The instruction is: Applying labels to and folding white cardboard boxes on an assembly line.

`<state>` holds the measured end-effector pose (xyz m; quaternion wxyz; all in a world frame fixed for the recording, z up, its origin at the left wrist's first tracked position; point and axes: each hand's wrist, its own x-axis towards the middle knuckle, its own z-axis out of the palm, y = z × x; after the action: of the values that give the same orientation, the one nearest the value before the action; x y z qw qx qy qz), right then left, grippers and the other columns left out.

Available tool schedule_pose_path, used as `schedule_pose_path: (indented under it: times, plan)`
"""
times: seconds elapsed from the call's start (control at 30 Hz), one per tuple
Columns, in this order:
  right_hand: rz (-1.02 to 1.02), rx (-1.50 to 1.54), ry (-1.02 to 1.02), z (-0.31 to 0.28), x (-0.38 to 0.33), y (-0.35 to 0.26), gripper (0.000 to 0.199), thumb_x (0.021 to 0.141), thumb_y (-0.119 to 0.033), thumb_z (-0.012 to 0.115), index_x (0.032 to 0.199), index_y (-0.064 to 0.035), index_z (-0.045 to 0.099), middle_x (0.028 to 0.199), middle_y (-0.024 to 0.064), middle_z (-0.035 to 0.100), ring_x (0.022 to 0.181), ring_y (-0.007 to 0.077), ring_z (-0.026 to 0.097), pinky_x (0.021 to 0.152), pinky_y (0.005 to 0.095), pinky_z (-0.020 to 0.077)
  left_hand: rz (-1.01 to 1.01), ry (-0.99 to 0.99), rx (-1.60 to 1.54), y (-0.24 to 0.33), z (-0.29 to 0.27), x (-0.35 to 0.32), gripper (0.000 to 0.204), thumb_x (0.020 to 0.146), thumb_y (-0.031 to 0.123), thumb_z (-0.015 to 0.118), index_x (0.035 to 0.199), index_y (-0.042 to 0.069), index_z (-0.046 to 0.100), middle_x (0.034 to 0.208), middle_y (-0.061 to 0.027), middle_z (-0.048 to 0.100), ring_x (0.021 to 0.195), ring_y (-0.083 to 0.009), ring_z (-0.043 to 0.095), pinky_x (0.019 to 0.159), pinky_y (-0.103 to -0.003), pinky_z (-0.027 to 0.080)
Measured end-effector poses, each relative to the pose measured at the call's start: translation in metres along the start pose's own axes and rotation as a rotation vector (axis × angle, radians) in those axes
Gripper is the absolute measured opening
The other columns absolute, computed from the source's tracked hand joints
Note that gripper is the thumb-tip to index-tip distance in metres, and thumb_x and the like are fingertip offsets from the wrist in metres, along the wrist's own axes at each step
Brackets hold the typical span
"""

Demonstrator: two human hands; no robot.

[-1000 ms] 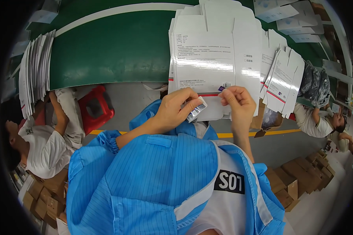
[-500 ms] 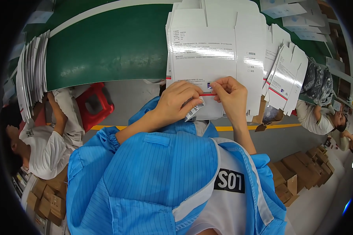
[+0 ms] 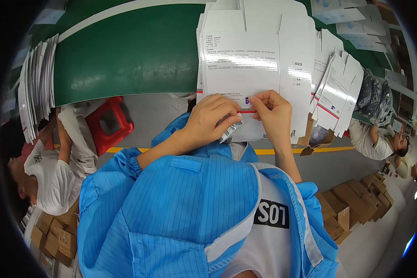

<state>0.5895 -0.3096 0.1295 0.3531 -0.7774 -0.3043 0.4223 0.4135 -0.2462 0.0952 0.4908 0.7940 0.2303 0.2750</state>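
A stack of flat white carton blanks (image 3: 241,69) lies before me at the near edge of the green table, the top one printed with small dark text and a red line. My left hand (image 3: 214,116) is closed around a small sheet of printed stickers (image 3: 230,131), and its knuckles rest over the blank's lower edge. Just right of it, the thumb and forefinger of my right hand (image 3: 271,109) pinch together at that edge, beside a small dark blue patch (image 3: 249,100). What sits between these fingertips is too small to make out.
More white blanks (image 3: 336,90) fan out on the right, next to black plastic bags (image 3: 374,97). Upright blanks (image 3: 38,83) stand at the left end of the green table (image 3: 125,51). People sit at both sides. A red stool (image 3: 109,125) and brown cartons (image 3: 356,201) stand lower down.
Both my hands hold nearly the same pose and place. At the left, the seated person's head and arm have shifted slightly.
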Motion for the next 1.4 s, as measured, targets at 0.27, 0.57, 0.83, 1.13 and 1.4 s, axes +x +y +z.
schedule_pose_path:
  times: [0.27, 0.57, 0.83, 1.13, 1.4]
  plan:
    - [-0.008, -0.048, 0.025, 0.004, -0.001, -0.001, 0.010, 0.083, -0.009, 0.068, 0.084, 0.0009, 0.065, 0.066, 0.0048, 0.063, 0.054, 0.0079, 0.056, 0.050, 0.0208, 0.0460, 0.005, -0.014, 0.006, 0.003, 0.001, 0.001, 0.012, 0.080, 0.014, 0.068, 0.078, 0.004, 0.061, 0.103, -0.0064, 0.067, 0.083, -0.0234, 0.057, 0.075, -0.035, 0.046]
    - [-0.085, -0.856, 0.138, -0.025, 0.014, -0.018, 0.027, 0.075, -0.025, 0.076, 0.089, -0.0045, 0.065, 0.066, 0.0051, 0.063, 0.056, 0.0172, 0.059, 0.054, 0.0318, 0.0462, 0.031, -0.082, 0.093, 0.001, 0.004, -0.002, 0.013, 0.080, 0.014, 0.068, 0.077, 0.003, 0.061, 0.119, -0.0073, 0.063, 0.094, -0.0238, 0.054, 0.080, -0.035, 0.045]
    - [-0.450, -0.705, 0.543, -0.095, 0.026, 0.029, 0.041, 0.075, -0.023, 0.077, 0.105, 0.0016, 0.063, 0.104, 0.0140, 0.063, 0.096, 0.0236, 0.061, 0.080, 0.0328, 0.0478, 0.109, -0.122, 0.133, 0.002, 0.008, 0.000, 0.010, 0.080, 0.015, 0.068, 0.078, 0.007, 0.061, 0.128, -0.0073, 0.059, 0.101, -0.0262, 0.051, 0.088, -0.037, 0.040]
    - [-0.477, -0.147, 0.601, -0.099, 0.015, 0.033, 0.036, 0.081, -0.009, 0.071, 0.114, 0.0033, 0.061, 0.103, 0.0100, 0.064, 0.095, 0.0184, 0.060, 0.081, 0.0289, 0.0476, 0.026, -0.075, 0.020, 0.010, 0.015, 0.008, 0.008, 0.082, 0.012, 0.065, 0.080, 0.006, 0.061, 0.122, -0.0090, 0.062, 0.102, -0.0244, 0.053, 0.087, -0.035, 0.041]
    - [-0.244, 0.318, 0.620, -0.333, 0.055, 0.111, 0.031, 0.087, -0.006, 0.066, 0.116, 0.0041, 0.061, 0.106, 0.0114, 0.066, 0.092, 0.0126, 0.062, 0.082, 0.0237, 0.0490, -0.286, 0.081, -0.401, 0.027, 0.025, 0.021, 0.009, 0.091, 0.010, 0.058, 0.089, 0.001, 0.060, 0.098, -0.0104, 0.066, 0.083, -0.0131, 0.057, 0.076, -0.027, 0.046]
